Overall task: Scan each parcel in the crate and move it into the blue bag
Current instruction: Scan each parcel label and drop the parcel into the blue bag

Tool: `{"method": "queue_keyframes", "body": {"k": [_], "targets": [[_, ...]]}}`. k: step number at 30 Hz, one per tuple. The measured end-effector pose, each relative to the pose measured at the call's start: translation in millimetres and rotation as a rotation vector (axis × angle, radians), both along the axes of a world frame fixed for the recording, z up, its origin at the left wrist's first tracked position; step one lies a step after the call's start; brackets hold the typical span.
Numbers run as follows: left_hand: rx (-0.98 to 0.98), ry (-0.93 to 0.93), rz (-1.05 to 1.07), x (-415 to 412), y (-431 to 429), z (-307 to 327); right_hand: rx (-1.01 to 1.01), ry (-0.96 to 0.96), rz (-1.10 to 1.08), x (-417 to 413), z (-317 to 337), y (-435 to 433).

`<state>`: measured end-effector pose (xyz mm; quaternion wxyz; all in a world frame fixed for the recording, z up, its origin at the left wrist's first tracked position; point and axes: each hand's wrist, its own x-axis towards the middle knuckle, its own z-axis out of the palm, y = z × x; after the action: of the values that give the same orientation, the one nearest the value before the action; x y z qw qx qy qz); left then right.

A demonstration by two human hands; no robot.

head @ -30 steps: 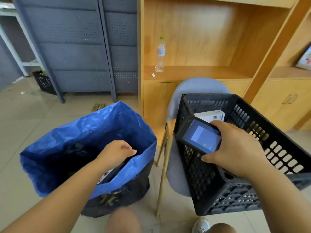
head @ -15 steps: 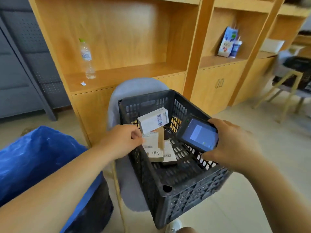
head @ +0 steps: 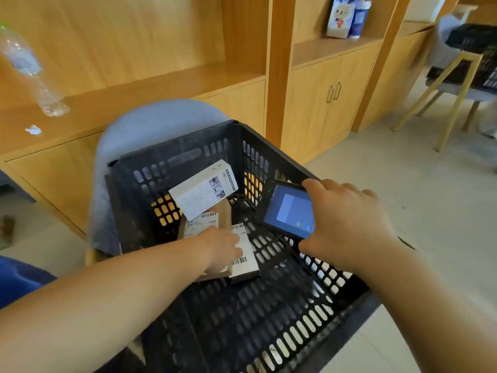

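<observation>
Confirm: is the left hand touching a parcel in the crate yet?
Touching. The head view shows the left hand lying on the brown parcel and overlapping the white-labelled flat parcel in the crate, no gap. Whether it grips is unclear.

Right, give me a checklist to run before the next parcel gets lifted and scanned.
1. Left hand on a parcel in the crate: ok, resting on the labelled parcels.
2. Grip closed: cannot tell.
3. Scanner held in right hand: ok, screen lit.
4. Barcode facing up: ok.
5. White box clear of the lift: not ok, it leans over the brown parcel.
6. Blue bag open: cannot tell, only an edge shows.
</observation>
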<state>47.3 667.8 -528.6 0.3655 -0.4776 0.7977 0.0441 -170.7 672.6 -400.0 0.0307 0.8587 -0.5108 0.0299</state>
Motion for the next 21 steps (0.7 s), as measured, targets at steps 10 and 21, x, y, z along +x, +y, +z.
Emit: {"method": "queue_keyframes", "body": {"k": [10,21], "targets": [[0.241,-0.495,-0.477,-16,-26,-67,0.016,-0.056,0.024,-9,-31,-26],[0.113,-0.374,-0.562,-23,-23,-21,0.043,-0.119,-0.008,-24,-25,-23]]}}
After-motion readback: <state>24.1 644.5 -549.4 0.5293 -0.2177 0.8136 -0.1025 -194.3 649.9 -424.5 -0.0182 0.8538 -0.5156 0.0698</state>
